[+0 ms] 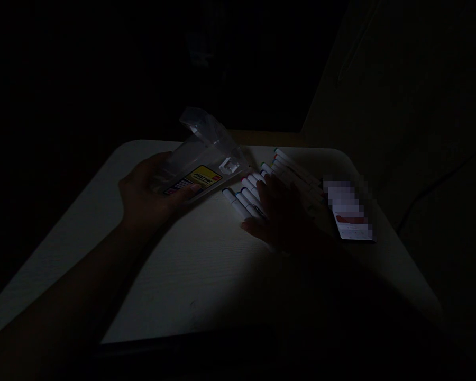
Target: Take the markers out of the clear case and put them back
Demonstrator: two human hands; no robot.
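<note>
The scene is very dark. My left hand (148, 198) grips a clear plastic marker case (200, 159) with a yellow label, holding it tilted over the white table (190, 264). The case's lid end points up and away. My right hand (281, 214) lies flat, fingers stretched out, on a row of white-barrelled markers (246, 198) with coloured caps. More markers (291, 166) lie in a group further back, to the right of the case.
A phone (351, 214) with a lit screen lies on the table right of the markers. A dark cable (432, 188) runs off the table's right side. The surroundings beyond the table are black.
</note>
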